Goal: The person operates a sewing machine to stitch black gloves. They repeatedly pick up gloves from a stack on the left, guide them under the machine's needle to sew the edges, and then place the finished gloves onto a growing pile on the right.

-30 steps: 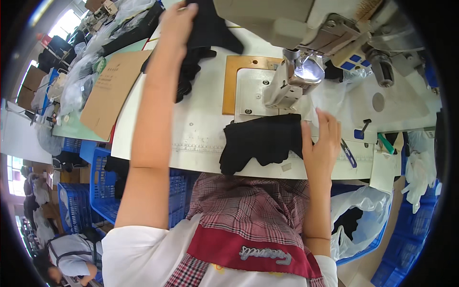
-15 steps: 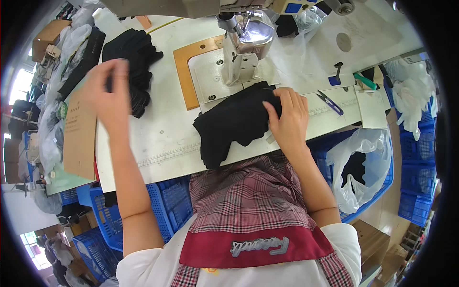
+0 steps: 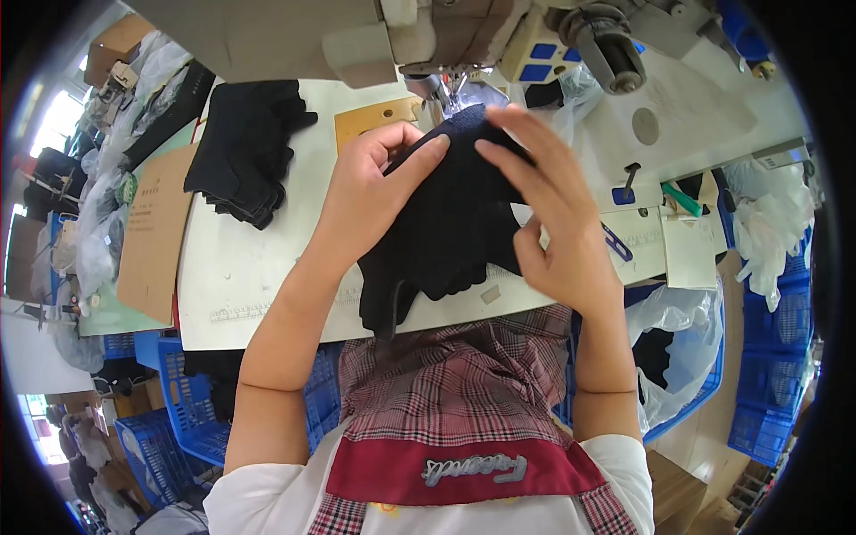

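A black fabric piece (image 3: 455, 214) with a scalloped lower edge hangs from the sewing machine's needle area down over the near part of the table. My left hand (image 3: 367, 192) pinches its upper left edge, thumb on top and fingers hidden behind. Fingers spread and slightly blurred, my right hand (image 3: 566, 214) lies along the upper right of the cloth, touching it near the top. Just beyond both hands is the sewing machine's needle area (image 3: 455, 85); the cloth covers most of the machine bed below it.
A stack of black fabric pieces (image 3: 241, 152) lies on the white table (image 3: 245, 276) at left, beside a cardboard sheet (image 3: 152, 236). Thread snips (image 3: 617, 242) are right of my right hand. A plastic-lined blue basket (image 3: 687, 383) stands below the table's right side.
My left hand has come from the stack at left to the cloth at the machine. The cloth has been raised and turned toward the needle, and my right hand's fingers have spread.
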Available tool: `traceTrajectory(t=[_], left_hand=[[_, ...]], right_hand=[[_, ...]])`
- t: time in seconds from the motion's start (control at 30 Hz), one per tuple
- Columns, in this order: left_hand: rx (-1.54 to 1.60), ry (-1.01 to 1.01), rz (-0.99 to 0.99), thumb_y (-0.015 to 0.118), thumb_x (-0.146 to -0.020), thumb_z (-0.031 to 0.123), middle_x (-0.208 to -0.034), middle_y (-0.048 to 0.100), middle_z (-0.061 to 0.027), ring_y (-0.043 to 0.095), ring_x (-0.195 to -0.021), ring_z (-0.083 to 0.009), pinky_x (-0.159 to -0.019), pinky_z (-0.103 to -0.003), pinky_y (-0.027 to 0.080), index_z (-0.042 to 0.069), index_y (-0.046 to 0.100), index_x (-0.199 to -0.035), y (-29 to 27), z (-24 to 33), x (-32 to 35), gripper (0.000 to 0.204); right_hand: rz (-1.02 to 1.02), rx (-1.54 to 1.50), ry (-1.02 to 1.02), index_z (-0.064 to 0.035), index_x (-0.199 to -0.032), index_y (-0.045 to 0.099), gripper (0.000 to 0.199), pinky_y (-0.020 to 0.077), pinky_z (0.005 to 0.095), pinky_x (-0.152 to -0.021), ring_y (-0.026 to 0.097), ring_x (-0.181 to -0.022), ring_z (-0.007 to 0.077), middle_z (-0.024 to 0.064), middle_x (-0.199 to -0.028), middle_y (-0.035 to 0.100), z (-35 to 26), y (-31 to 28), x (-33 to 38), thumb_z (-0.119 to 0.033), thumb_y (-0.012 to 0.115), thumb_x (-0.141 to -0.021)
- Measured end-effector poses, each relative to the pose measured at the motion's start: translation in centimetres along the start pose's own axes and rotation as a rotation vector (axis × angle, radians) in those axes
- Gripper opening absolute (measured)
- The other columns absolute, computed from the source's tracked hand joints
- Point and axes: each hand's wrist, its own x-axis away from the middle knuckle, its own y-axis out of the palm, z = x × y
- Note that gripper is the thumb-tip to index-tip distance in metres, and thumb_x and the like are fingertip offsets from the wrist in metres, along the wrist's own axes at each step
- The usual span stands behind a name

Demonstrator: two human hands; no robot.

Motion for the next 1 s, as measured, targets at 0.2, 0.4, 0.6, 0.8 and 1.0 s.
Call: traceTrajectory(t=[0.2, 0.4, 0.6, 0.8, 1.0], left_hand=[[0.018, 0.039, 0.047, 0.064, -0.098, 0.024, -0.074, 0.057, 0.0065, 0.049, -0.069, 0.0006, -0.061, -0.019, 0.041, 0.003, 0.064, -0.088, 0.5, 0.5, -1.4, 0.023], [0.022, 0.018, 0.036, 0.061, -0.098, 0.022, -0.076, 0.056, 0.0073, 0.049, -0.071, 0.0002, -0.062, -0.02, 0.04, 0.002, 0.064, -0.088, -0.2, 0.2, -1.8, 0.022], [0.026, 0.09, 0.061, 0.061, -0.097, 0.019, -0.078, 0.057, 0.0068, 0.049, -0.073, -0.0005, -0.063, -0.021, 0.04, 0.0, 0.064, -0.089, 0.1, 0.2, -1.9, 0.02], [0.042, 0.088, 0.064, 0.06, -0.097, 0.018, -0.08, 0.058, 0.0061, 0.051, -0.074, -0.001, -0.066, -0.021, 0.042, 0.0, 0.065, -0.09, 0.2, 0.3, -1.8, 0.02], [0.059, 0.079, 0.066, 0.061, -0.096, 0.019, -0.081, 0.059, 0.0054, 0.051, -0.075, -0.0016, -0.067, -0.021, 0.042, -0.001, 0.065, -0.091, 0.2, 0.2, -2.0, 0.021]], right_hand=[[0.123, 0.304, -0.1, 0.0015, -0.125, 0.062, 0.06, 0.0488, 0.0444, -0.099, 0.058, -0.117, 0.0327, 0.0116, -0.129, 0.058, 0.8, 2.4, -0.9, 0.002, 0.065, -0.066], [0.257, 0.376, -0.169, 0.0018, -0.113, 0.066, 0.045, 0.0514, 0.0402, -0.085, 0.061, -0.104, 0.0297, 0.0106, -0.115, 0.06, 1.4, 3.3, -2.1, -0.002, 0.066, -0.068], [0.283, 0.393, -0.182, 0.0019, -0.112, 0.066, 0.044, 0.0512, 0.0398, -0.085, 0.061, -0.104, 0.0297, 0.011, -0.114, 0.061, 1.7, 3.5, -2.2, -0.002, 0.066, -0.068], [0.291, 0.392, -0.171, 0.0009, -0.111, 0.067, 0.045, 0.0515, 0.0399, -0.085, 0.061, -0.104, 0.0295, 0.0107, -0.113, 0.062, 1.5, 3.7, -2.2, -0.001, 0.066, -0.066], [0.3, 0.389, -0.172, 0.0001, -0.11, 0.069, 0.045, 0.0522, 0.0401, -0.084, 0.062, -0.103, 0.0297, 0.0103, -0.111, 0.063, 1.4, 3.6, -2.2, -0.001, 0.067, -0.065]])
